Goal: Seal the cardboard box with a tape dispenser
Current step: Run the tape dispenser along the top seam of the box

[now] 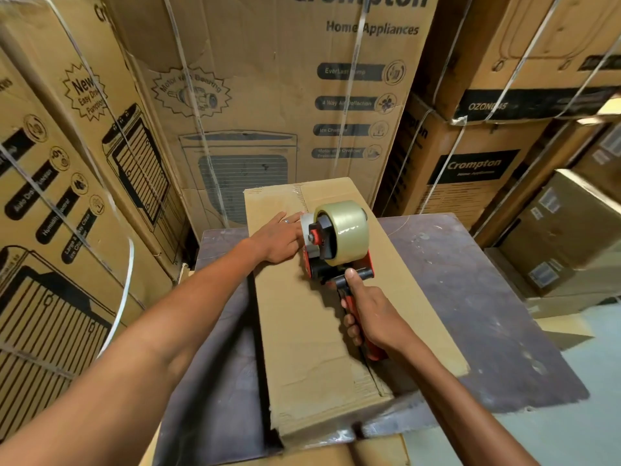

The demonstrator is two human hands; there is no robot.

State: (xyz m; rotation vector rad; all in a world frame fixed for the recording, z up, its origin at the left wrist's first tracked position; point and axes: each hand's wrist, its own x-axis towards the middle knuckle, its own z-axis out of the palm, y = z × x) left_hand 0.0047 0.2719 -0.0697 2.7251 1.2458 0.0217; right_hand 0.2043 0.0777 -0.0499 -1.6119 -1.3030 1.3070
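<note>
Cardboard box (312, 317) lies lengthwise on the dark bench (470, 280), running from its far edge to its near edge and overhanging the near edge. Right hand (369, 317) is closed around the red handle of the tape dispenser (332, 247), thumb up on the black part near the roll; dispenser sits on the box top around mid-length, just ahead of that hand. Left hand (280, 238) lies flat, palm down, fingers extended on the box top, touching the dispenser's left side, toward the box's far end.
</note>
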